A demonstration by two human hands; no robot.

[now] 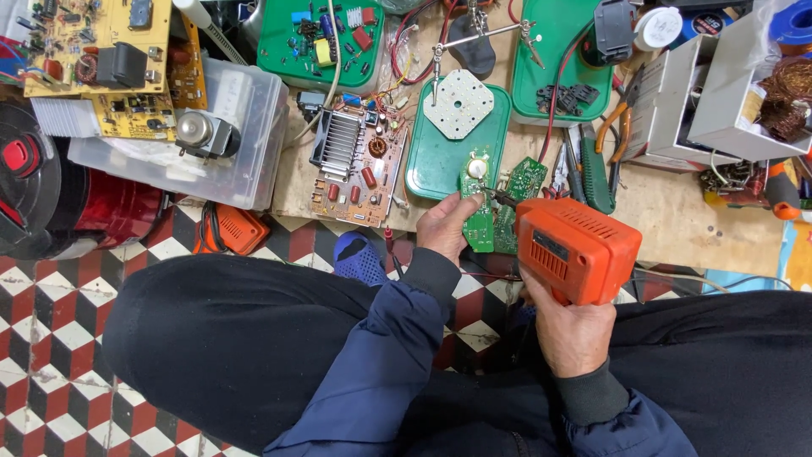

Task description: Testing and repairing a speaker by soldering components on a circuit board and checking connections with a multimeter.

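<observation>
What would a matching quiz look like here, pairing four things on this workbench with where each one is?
Things:
1. orange soldering gun
2. small green circuit board
3. white perforated plate
4. silver heat sink

Places:
A. on the brown circuit board
B. in the right hand
C. on the green tray
D. held by the left hand

Pairs: 1-B, 2-D, 3-C, 4-A

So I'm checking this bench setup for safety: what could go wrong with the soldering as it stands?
1. The left hand pinches the small green circuit board right beside the tip of the orange soldering gun; its fingers could get burned.
2. The board is steadied only by hand and could slip.
3. A second green board lies close by, so the tip might touch it.
</observation>
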